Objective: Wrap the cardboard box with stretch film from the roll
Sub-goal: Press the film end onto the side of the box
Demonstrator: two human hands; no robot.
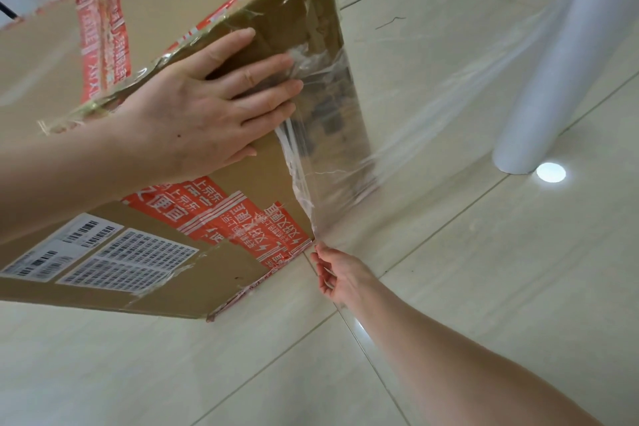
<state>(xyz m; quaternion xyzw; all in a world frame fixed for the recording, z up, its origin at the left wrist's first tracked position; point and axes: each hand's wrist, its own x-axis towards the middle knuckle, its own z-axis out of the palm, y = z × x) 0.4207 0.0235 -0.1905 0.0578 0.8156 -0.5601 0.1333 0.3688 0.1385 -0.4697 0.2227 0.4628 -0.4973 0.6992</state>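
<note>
— Left hand (193, 114) first. What is it doing?
— It lies flat on the cardboard box (242, 273), up near a top corner. Its fingers are straight and spread, and it grips nothing. The fingertips press the end of the stretch film (332, 149) onto the box.
— Where is the box?
— On the floor (484, 287). It is big and brown, with red tape (221, 218) and white labels (114, 259) on the side facing us.
— And the film?
— It starts at those fingertips and covers the darker end side of the box. From there it runs as a wide clear sheet across to the roll (539, 79).
— What about the right hand (340, 275)?
— It is low down, just beside the bottom corner of the box. Its fingers and thumb pinch the bunched lower edge of the film, close to the floor.
— Where is the roll?
— It stands upright on the floor at the right, well apart from the box. No hand is on it.
— So which step is this?
— I think it is the very start. The film end is being stuck down, and only one side has film on it.
— What comes next?
— I think the end must be pressed until it clings. Then a hand has to take the roll and carry it round the box, pulling the film tight so it does not slip or wrinkle.
</note>
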